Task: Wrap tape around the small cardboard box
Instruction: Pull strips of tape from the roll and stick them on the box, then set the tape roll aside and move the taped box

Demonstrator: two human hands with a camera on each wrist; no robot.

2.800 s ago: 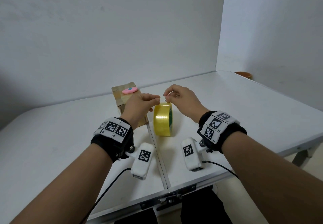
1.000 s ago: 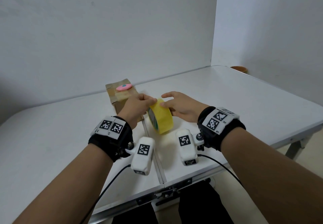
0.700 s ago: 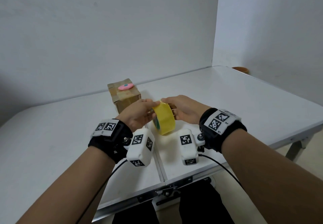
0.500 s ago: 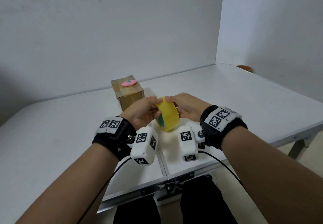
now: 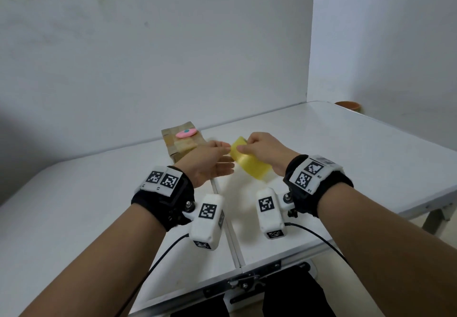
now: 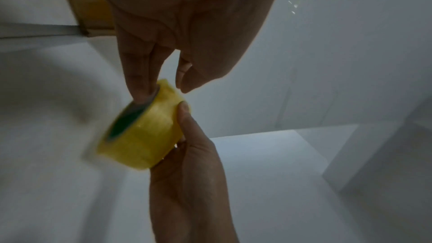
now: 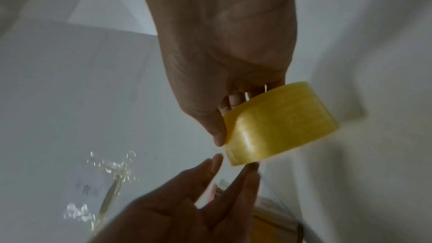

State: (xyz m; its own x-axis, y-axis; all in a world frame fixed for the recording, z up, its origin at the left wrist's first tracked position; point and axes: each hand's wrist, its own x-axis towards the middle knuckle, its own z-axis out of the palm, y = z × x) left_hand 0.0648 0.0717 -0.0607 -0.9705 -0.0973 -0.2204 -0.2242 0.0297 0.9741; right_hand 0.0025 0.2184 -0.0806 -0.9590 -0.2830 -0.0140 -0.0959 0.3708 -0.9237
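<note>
One small cardboard box point(image 5: 181, 141) is stood on the table point(image 5: 346, 148), just beyond the left hand point(image 5: 207, 160), with older strips of tape across its top and a pink disc point(image 5: 186, 132) laid on it. No fresh tape is seen joined to the box, so the wrapping is judged not yet begun.

Nearer than the box, and held clear of the table, a yellow tape roll point(image 5: 249, 162) is gripped by the right hand point(image 5: 265, 149): its thumb is pressed on the outer face and its fingers point(image 7: 236, 99) are curled into the core. The left hand is held loose beside the roll, thumb and forefinger almost closed at the roll's upper edge (whether a free end is caught between them cannot be told, the roll being blurred).

Several things could go wrong from here. The tape end could be missed or split into a sliver if it is picked at while the roll is turning. Pulled tape could fold back on itself before the box is reached. The light, unheld box could be dragged or tipped, and the disc shed, once tape is stuck and pulled.
</note>
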